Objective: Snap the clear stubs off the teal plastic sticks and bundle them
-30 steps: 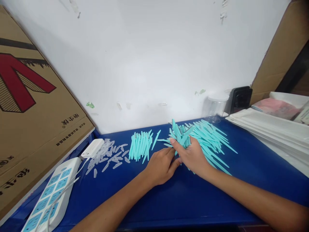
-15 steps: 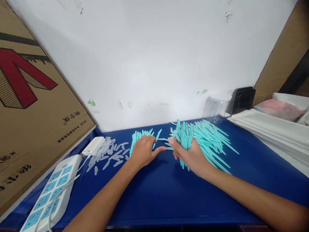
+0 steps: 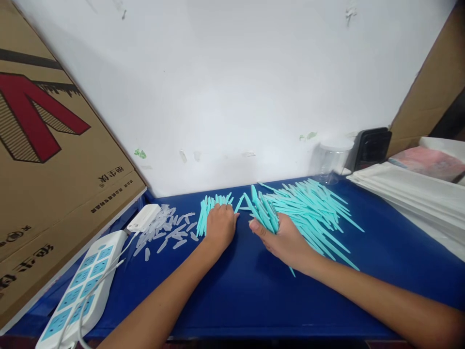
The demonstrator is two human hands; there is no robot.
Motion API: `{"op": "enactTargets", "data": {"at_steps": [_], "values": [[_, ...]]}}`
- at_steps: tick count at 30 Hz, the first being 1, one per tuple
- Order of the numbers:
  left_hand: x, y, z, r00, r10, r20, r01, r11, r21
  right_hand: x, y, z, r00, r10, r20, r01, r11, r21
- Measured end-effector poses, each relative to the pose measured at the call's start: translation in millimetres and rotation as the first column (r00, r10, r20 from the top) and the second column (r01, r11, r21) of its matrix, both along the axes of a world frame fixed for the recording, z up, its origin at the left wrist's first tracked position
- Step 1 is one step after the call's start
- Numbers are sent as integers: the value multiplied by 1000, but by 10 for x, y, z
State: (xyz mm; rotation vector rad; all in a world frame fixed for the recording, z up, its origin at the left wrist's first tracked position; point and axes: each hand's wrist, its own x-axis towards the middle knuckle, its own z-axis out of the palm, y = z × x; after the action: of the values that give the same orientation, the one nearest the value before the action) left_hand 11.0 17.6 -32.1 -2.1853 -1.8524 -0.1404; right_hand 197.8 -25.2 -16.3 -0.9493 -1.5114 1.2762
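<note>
My right hand point(image 3: 286, 240) is closed around a bundle of slim teal plastic eyebrow razors point(image 3: 263, 213), their tips fanning up past my thumb. Behind and to the right of it spreads a big loose pile of the same razors point(image 3: 312, 203). My left hand point(image 3: 221, 225) rests low with curled fingers at the right side of a smaller, neater row of teal razors point(image 3: 206, 213). What its fingers hold, if anything, is hidden. One razor point(image 3: 239, 203) leans close to my left thumb.
Small translucent plastic pieces point(image 3: 167, 225) lie scattered left of the row, beside a white charger-like box point(image 3: 144, 218). A power strip point(image 3: 82, 286) with cables is at the left front. A clear jar point(image 3: 332, 162) and white sheets point(image 3: 403, 189) stand right. Cardboard point(image 3: 72, 160) borders the left.
My left hand's fingers and thumb have come from spread to curled beside the small row. The bundle in my right hand has tilted to the left.
</note>
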Motion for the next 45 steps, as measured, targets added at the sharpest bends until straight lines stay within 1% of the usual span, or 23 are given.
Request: {"op": "enactTargets", "data": {"at_steps": [3,7,11,14,16,19,21,25,27,31,35,39,42,45], "values": [[31,-17,17,999,27,-47,-29,999,-22,42,6,86,1000,-10,-25,11,999,41],[46,-32,29,997,63,-51,-63,998,10,52,2,123,998,-40,-44,43,997,63],[47,-30,44,997,60,-49,-61,998,-25,22,14,40,998,-23,-66,24,1000,13],[49,-27,51,996,72,-61,-75,996,-50,6,18,-44,1000,9,-9,-9,1000,12],[52,-29,57,994,80,-75,-85,994,-65,-2,14,-86,999,21,27,-21,999,-25],[57,-40,71,992,94,-84,-101,991,-86,-11,5,-101,996,-39,79,47,994,-103],[59,-52,86,991,102,-84,-109,989,-95,-12,3,-77,994,-74,80,80,994,-78],[63,-87,103,992,96,-79,-104,989,-106,7,18,-2,999,-44,12,43,998,55],[68,-106,99,995,81,-66,-87,992,-93,21,38,7,999,-43,0,43,996,76],[76,-137,96,997,58,-44,-59,998,-33,30,87,-64,999,3,51,-4,1000,30],[41,-150,146,999,40,-27,-39,999,31,5,112,-151,997,47,64,-46,999,-15],[-34,-159,211,999,34,20,-35,995,93,-11,101,-164,999,34,29,-31,993,-110],[-76,-170,238,998,27,59,-34,992,120,-7,91,-162,999,9,40,-2,984,-178],[-90,-184,249,996,12,85,-25,987,158,1,88,-169,997,13,71,0,983,-186]]}}
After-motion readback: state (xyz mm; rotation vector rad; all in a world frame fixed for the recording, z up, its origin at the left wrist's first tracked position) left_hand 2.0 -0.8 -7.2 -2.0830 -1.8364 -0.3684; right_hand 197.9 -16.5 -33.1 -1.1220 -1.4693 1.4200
